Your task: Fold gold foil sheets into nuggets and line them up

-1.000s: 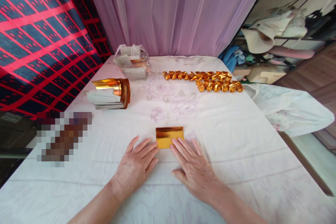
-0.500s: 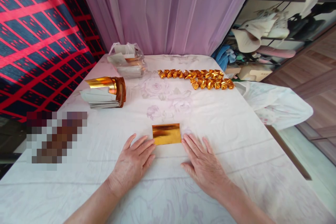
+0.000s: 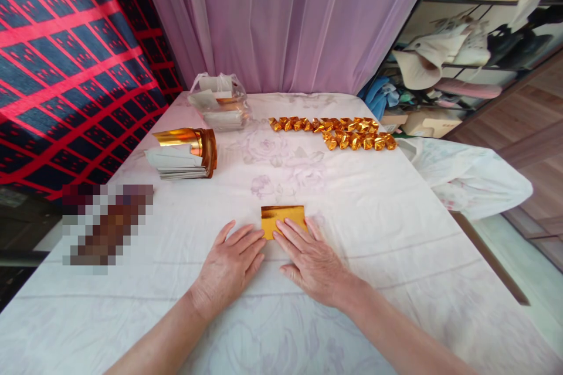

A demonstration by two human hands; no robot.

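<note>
Folded gold foil sheet [image 3: 281, 218] flat on tablecloth [image 3: 396, 234] | right hand [image 3: 312, 258] open, fingertips pinning its near edge, likely creasing | left hand [image 3: 231, 263] open, flat, touching left corner; nothing grasped.

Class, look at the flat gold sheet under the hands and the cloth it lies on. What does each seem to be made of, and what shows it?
Gold sheet: likely thin metallic foil paper with a glossy finish; it mirrors light in bright and dark bands and holds a sharp folded edge. Cloth: soft woven fabric, matte, white with a faint flower print; it shows creases and wrinkles.
</note>
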